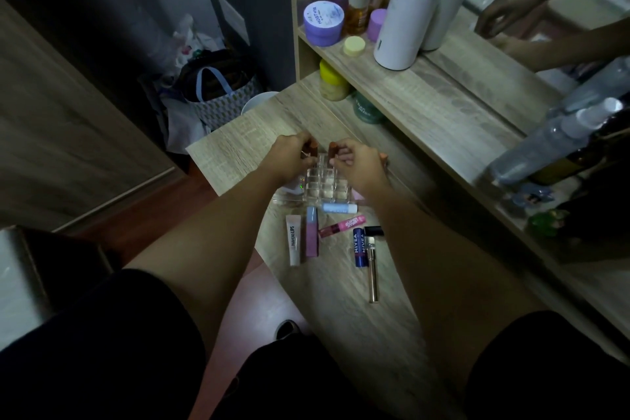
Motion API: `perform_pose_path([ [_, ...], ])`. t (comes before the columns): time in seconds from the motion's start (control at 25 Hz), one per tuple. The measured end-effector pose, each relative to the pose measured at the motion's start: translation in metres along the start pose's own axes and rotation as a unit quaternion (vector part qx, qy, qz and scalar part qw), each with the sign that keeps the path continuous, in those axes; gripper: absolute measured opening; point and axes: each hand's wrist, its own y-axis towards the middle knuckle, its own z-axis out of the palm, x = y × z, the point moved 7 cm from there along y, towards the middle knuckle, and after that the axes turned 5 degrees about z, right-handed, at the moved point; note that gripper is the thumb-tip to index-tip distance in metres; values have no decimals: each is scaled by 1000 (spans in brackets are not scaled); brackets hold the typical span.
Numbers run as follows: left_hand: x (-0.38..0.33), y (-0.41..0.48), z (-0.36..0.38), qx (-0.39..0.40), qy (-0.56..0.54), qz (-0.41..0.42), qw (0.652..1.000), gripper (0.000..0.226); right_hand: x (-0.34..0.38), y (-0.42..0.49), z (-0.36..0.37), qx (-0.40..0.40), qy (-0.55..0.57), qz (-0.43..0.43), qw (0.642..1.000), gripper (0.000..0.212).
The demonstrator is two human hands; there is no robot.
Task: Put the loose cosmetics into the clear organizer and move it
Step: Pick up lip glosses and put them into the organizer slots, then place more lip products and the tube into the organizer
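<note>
The clear organizer [322, 181] sits mid-frame on the wooden surface [238, 150], near its left edge, with bare wood open above and left of it toward the far corner. The left hand [289, 155] and right hand [358, 162] are each closed on a brown lipstick tube over the organizer's far cells. Just below it lie a clear gloss tube [294, 239], a mauve tube [311, 231], a pink tube [342, 225], a Nivea stick [359, 247] and a gold wand [373, 269]; a shelf [443, 102] of jars borders the right.

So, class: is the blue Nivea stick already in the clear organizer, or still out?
Out. The Nivea stick lies flat on the table, nearer the person than the clear organizer.
</note>
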Motion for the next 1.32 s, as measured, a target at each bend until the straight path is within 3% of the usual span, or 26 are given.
perform_pose_path([
  [0.28,2,-14,-8,-17,-31,-33,999,44,0,-13,-8,-9,19,-9,1000,37],
  [0.48,18,-64,-10,-122,-75,-77,987,19,-27,-47,-11,7,46,8,999,15],
  [0.56,16,-83,7,-78,-53,-78,992,12,-39,-65,-12,14,29,12,999,8],
  [0.76,-1,-105,60,51,62,-75,994,14,-78,-114,-8,7,-141,75,987,23],
  [0.88,-3,-105,80,61,115,-101,986,25,-105,-131,-1,26,-153,149,976,30],
  [1.0,1,-104,91,59,130,-126,982,39,-112,-141,5,23,-143,160,976,32],
  [1.2,3,-106,90,11,73,-167,983,37,-121,-149,8,1,-132,176,975,38],
  [1.32,12,-107,69,-31,-58,-227,972,47,-123,-147,-8,-13,-23,195,980,21],
])
